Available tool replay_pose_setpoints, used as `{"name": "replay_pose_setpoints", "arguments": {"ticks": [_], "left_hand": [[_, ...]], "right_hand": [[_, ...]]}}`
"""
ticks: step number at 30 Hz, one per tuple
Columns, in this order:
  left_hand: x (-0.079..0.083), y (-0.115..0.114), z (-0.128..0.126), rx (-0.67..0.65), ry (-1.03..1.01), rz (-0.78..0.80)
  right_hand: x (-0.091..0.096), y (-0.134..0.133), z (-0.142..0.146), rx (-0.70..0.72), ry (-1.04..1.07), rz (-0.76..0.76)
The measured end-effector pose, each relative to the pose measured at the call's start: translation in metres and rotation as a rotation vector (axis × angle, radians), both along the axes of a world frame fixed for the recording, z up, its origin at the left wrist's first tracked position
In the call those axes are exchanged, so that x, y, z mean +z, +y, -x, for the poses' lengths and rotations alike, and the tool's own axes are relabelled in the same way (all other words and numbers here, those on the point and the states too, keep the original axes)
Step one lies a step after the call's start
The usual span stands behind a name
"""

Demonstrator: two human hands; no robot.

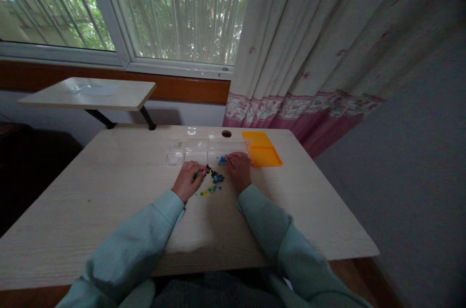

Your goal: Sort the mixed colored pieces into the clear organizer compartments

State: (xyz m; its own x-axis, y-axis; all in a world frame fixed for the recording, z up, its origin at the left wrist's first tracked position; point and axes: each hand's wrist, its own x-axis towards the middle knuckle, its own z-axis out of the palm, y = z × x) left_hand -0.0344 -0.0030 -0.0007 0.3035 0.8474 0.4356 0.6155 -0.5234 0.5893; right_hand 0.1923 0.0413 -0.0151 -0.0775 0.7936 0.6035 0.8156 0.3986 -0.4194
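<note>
Small coloured pieces (pixel 217 178), brown, blue, green and yellow, lie in a loose heap on the table; their exact kind is too small to tell. My left hand (pixel 188 180) rests at the heap's left side, fingers curled together over some green and brown pieces. Farther back, a little group of blue pieces (pixel 222 159) sits by the front of a clear plastic compartment box (pixel 196 145). My right hand (pixel 240 170) is beside that group, its thumb and fingertips pinched close to the blue pieces. What either hand grips is hidden.
An orange two-part tray (pixel 267 156) lies right of the clear box, partly behind its edge. Behind them is a round cable hole (pixel 226 134) in the table (pixel 127 201). A raised shelf (pixel 124 96) stands at the back left; a curtain (pixel 291 65) hangs behind the right side.
</note>
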Motion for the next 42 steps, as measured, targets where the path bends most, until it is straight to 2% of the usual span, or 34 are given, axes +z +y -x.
{"name": "replay_pose_setpoints", "arguments": {"ticks": [10, 18, 23, 30, 35, 38, 42], "left_hand": [[0.007, -0.008, -0.015, -0.128, 0.195, -0.045], [0.010, -0.011, -0.040, 0.001, 0.368, -0.054], [0.006, -0.009, -0.044, 0.039, 0.400, -0.056], [0.002, -0.009, -0.038, 0.023, 0.344, -0.036], [0.000, -0.005, -0.029, 0.042, 0.212, -0.062], [0.000, 0.000, -0.019, 0.074, 0.132, -0.084], [0.003, 0.004, -0.009, 0.121, 0.084, -0.097]], "right_hand": [[-0.001, 0.000, 0.003, 0.014, 0.012, -0.009], [-0.003, 0.000, 0.004, 0.029, 0.010, -0.007], [0.000, -0.002, 0.005, 0.037, 0.009, -0.005], [0.000, -0.003, 0.006, 0.037, 0.025, -0.017], [-0.001, -0.001, 0.004, 0.062, 0.025, -0.046], [0.001, -0.003, 0.006, 0.120, 0.032, -0.069], [0.007, -0.011, 0.012, 0.280, 0.017, -0.091]]}}
